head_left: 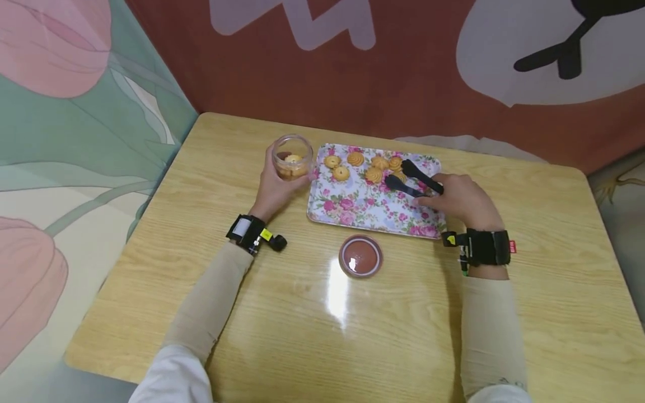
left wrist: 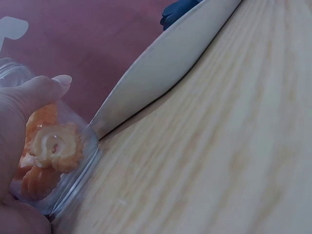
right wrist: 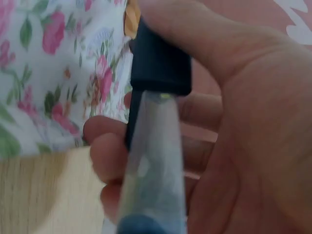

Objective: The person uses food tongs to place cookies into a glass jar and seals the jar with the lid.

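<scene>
My left hand grips a clear jar at the tray's left side. Several cookies lie inside it, and its top is uncovered. In my right hand are black tongs, their handle also filling the middle of the right wrist view. The tong tips are spread over the cookies on the right part of the floral tray. Whether the tips touch a cookie I cannot tell. Two small ring-shaped cookies and a swirled one lie farther left on the tray.
A round reddish-brown lid lies on the wooden table, just in front of the tray. Behind the table's far edge stands a reddish-brown wall with painted shapes. Another painted wall is at the left.
</scene>
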Demonstrator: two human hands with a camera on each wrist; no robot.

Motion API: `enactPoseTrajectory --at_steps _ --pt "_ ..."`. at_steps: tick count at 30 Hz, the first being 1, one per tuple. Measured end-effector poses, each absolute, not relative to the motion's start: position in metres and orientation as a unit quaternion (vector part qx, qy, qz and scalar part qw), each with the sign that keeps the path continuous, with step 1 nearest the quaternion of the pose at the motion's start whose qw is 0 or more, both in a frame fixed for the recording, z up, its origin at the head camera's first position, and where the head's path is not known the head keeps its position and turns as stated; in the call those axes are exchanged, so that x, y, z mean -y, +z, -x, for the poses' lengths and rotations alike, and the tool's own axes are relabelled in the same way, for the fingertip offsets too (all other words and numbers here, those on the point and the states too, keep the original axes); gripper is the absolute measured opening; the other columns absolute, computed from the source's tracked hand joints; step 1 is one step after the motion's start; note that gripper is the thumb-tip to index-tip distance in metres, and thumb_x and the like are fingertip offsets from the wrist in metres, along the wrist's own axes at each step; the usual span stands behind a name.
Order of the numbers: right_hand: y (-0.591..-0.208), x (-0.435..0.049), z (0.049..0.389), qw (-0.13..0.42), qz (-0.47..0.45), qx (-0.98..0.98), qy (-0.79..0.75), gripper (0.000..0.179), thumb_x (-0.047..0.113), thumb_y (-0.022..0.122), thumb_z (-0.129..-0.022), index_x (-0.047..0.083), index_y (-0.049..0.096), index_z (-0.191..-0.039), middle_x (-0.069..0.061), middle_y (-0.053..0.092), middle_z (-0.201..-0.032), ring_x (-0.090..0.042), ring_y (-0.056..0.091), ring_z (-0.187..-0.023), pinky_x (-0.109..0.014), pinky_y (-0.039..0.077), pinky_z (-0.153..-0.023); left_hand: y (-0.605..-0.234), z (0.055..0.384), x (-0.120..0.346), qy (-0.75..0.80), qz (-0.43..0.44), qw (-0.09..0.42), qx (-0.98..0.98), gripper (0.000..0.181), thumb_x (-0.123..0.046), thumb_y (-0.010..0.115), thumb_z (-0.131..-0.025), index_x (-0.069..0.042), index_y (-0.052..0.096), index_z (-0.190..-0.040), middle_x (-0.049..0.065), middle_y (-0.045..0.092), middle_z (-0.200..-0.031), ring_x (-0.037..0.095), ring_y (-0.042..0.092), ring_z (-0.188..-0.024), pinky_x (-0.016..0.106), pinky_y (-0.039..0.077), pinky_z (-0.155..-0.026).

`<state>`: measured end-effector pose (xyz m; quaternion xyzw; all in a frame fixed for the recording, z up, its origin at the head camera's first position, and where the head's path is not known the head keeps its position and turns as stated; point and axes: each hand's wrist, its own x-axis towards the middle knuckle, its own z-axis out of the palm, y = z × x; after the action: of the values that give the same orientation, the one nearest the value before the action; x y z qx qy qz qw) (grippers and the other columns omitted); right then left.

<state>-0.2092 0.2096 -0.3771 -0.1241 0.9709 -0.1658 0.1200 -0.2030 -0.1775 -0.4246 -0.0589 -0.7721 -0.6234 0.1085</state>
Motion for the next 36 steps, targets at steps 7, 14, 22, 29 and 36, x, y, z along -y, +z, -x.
enactPoseTrajectory --at_steps 7,14,22,29,36 --pt "-0.383 -0.209 0.208 0.129 0.112 -0.971 -0.167 0.066 0.055 0.069 -0.076 0.003 0.059 -0.114 -0.012 0.065 -0.078 -0.026 0.055 -0.068 -0.041 0.044 -0.059 -0.428 0.205 0.176 -0.627 0.065 0.102 0.769 0.095 -0.008 0.083 -0.069 -0.026 0.025 -0.142 0.024 0.041 -0.132 0.020 0.046 -0.113 0.040 0.043 -0.097" --pt "-0.384 -0.210 0.206 0.138 0.127 -0.969 -0.162 0.070 0.050 0.069 -0.080 -0.002 0.055 -0.125 -0.016 0.067 -0.086 -0.026 0.055 -0.070 -0.045 0.046 -0.067 -0.429 0.202 0.174 -0.630 0.062 0.097 0.768 0.097 -0.007 0.083 -0.068 -0.025 0.024 -0.143 0.024 0.040 -0.132 0.021 0.046 -0.113 0.040 0.042 -0.097" --pt "-0.378 -0.213 0.206 0.113 0.166 -0.971 -0.131 0.052 0.046 0.068 -0.083 0.008 0.062 -0.117 -0.011 0.063 -0.078 -0.025 0.054 -0.067 -0.043 0.045 -0.060 -0.427 0.200 0.177 -0.619 0.056 0.103 0.777 0.097 -0.010 0.084 -0.068 -0.025 0.023 -0.143 0.021 0.041 -0.131 0.020 0.046 -0.113 0.039 0.043 -0.097" --pt "-0.373 -0.213 0.206 0.126 0.145 -0.972 -0.138 0.061 0.052 0.066 -0.081 0.008 0.060 -0.122 -0.012 0.065 -0.085 -0.027 0.054 -0.072 -0.045 0.045 -0.064 -0.423 0.202 0.178 -0.630 0.069 0.112 0.766 0.092 -0.006 0.082 -0.070 -0.023 0.027 -0.142 0.021 0.042 -0.131 0.023 0.045 -0.115 0.041 0.042 -0.098" --pt "-0.373 -0.212 0.205 0.123 0.158 -0.971 -0.133 0.057 0.051 0.067 -0.081 0.008 0.062 -0.119 -0.010 0.065 -0.081 -0.026 0.054 -0.069 -0.044 0.045 -0.062 -0.425 0.201 0.179 -0.631 0.067 0.106 0.766 0.094 -0.006 0.082 -0.069 -0.026 0.026 -0.143 0.021 0.041 -0.132 0.021 0.045 -0.115 0.041 0.042 -0.098"
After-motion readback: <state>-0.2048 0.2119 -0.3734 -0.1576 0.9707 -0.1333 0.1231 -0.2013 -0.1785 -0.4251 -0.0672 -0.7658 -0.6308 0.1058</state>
